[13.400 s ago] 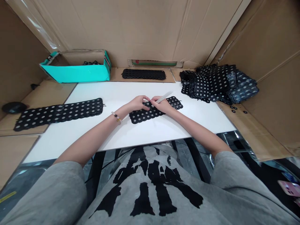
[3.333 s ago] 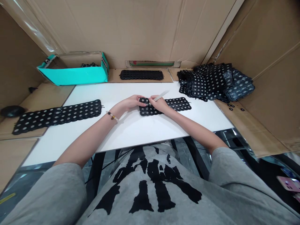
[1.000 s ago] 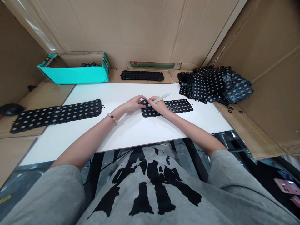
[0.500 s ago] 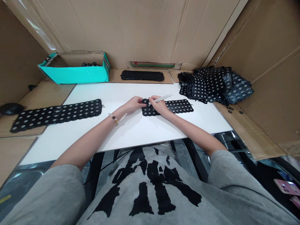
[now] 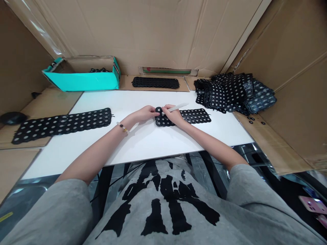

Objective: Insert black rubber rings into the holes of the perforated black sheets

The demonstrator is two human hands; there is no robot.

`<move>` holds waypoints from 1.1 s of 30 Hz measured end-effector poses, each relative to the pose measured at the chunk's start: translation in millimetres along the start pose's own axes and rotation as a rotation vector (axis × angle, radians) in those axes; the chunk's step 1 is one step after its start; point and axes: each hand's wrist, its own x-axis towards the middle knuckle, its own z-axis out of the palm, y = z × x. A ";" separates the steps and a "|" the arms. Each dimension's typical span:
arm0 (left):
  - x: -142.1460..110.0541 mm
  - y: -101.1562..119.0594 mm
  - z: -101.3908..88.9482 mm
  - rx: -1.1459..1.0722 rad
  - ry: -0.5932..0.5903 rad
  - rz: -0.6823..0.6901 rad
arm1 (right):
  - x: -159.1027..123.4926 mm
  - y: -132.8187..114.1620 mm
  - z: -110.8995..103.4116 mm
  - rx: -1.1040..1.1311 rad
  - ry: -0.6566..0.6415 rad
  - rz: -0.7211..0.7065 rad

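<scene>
A short black strip of linked rings [image 5: 196, 116] lies flat on the white tabletop, with light dots showing through its holes. My right hand [image 5: 174, 115] is closed round a white, pen-like tool [image 5: 179, 107], resting over the strip's left half. The tool's tip points down-left and is hard to make out. At the strip's upper left corner, my left hand [image 5: 148, 113] has thumb and fingers pinched on the edge, next to a corner ring [image 5: 158, 110]. A longer strip of the same kind [image 5: 63, 124] is spread out at the left.
Behind stands a turquoise-fronted box [image 5: 84, 81] with black rings inside. Another black strip [image 5: 155, 82] lies on cardboard at the back. Folded dotted strips [image 5: 230, 92] are piled at the right, near several loose rings [image 5: 250, 119]. Cardboard walls [image 5: 163, 34] enclose the table.
The corner ring, dark half a second ago, now shows a light centre and sits level with the strip. Both hands keep nearly the same place; my left wrist has turned slightly.
</scene>
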 end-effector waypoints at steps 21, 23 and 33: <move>-0.1 2.9 5.6 -0.055 -0.022 0.112 | 9.1 12.3 0.4 -0.040 0.005 -0.053; 1.0 -0.2 4.2 -0.075 -0.031 0.117 | 8.9 13.2 -0.2 -0.021 -0.010 -0.066; -3.6 4.5 -1.9 -0.131 -0.058 0.074 | 10.3 11.4 -2.6 -0.023 0.100 -0.178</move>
